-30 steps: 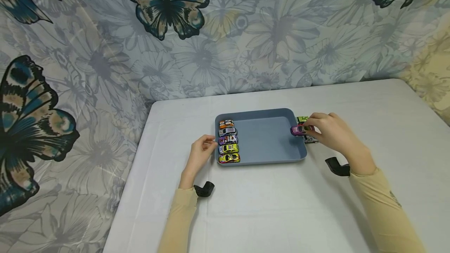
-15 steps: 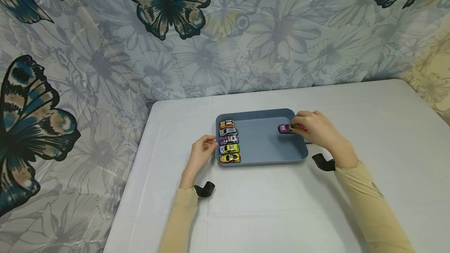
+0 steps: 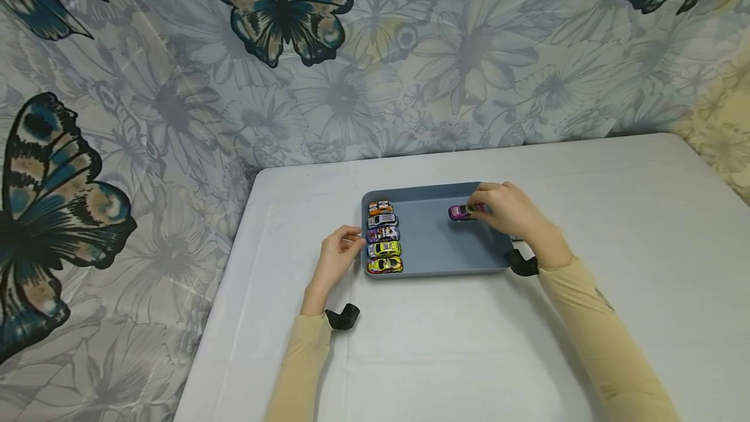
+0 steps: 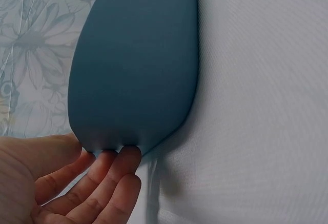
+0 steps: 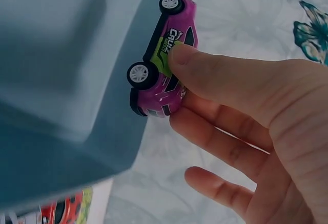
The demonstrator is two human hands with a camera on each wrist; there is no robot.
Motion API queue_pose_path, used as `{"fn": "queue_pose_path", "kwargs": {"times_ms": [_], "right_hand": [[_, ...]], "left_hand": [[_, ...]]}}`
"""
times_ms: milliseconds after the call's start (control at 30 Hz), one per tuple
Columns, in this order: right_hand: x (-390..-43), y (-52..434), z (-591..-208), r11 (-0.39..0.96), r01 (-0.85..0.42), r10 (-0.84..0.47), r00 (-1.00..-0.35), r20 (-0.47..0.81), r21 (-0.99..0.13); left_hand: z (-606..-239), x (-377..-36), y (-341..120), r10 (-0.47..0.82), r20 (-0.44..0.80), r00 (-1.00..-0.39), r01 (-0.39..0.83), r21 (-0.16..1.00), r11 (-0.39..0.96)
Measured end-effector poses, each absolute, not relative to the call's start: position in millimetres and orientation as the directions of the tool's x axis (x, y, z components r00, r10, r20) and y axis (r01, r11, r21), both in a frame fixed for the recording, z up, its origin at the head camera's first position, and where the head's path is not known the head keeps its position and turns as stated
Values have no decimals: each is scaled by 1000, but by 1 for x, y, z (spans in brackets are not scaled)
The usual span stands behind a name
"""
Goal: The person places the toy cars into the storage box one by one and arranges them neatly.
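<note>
My right hand (image 3: 508,210) pinches a purple toy car (image 3: 459,213) between thumb and fingers, over the right half of the blue-grey tray (image 3: 433,249). In the right wrist view the toy car (image 5: 156,97) shows a green side panel and white-spoked wheels, raised above the tray floor. At the tray's left end, my left hand (image 3: 336,256) grips the rim. The left wrist view has that thumb at the rim and the curled fingertips (image 4: 130,155) against the outer wall. Several toy cars (image 3: 383,234) stand side by side in a column along the tray's left inner wall.
Beyond the tray's right end, a red toy car (image 5: 60,211) and others lie on the white-covered table (image 3: 433,344), mostly hidden by my right hand in the head view. A butterfly-patterned cloth (image 3: 328,109) hangs behind the table.
My right hand has carried the purple toy car leftward from over the tray's right rim to over the tray floor. The left hand has stayed at the tray's left end.
</note>
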State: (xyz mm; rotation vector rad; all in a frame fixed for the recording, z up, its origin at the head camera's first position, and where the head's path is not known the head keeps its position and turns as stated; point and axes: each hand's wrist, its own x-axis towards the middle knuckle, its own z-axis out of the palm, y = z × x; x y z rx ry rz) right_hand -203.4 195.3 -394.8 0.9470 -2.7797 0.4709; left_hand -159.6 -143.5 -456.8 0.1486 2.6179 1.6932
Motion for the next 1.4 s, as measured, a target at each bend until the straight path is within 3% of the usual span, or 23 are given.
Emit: {"fn": "queue_pose_path", "kwargs": {"times_ms": [1133, 1400], "right_hand": [[-244, 133, -414, 704, -672, -627, -740, 244, -229], [-251, 121, -417, 730, -647, -612, -762, 211, -219]], "left_hand": [[-455, -159, -141, 91, 47, -995, 81, 906, 415], [-456, -159, -142, 87, 34, -996, 68, 906, 419]]}}
